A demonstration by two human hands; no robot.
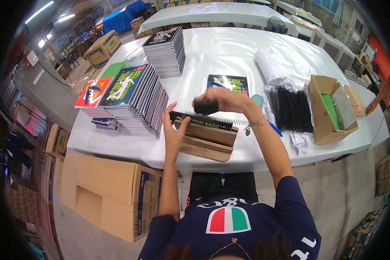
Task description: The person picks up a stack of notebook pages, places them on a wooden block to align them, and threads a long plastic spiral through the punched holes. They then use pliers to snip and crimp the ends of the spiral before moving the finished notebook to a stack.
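Observation:
My left hand [174,130] grips the left end of a dark-covered notebook [219,123], thumb on the near side and fingers on the far side. The notebook stands spine up in a stepped wooden holder [208,143] near the table's front edge. Along its spine runs a black spiral coil [242,122], whose loose end sticks out to the right beneath my right wrist. My right hand [227,100] is closed around a black, rounded block-like piece [206,107] just above the coil. Whether that piece touches the coil, I cannot tell.
Stacks of spiral-bound notebooks [136,102] stand at left, with another stack [164,52] behind. A notebook [229,82] lies beyond my right hand. At right are a pile of black coils [289,108], an opened carton [331,108] and a blue pen [275,128]. A large box [108,190] sits front left.

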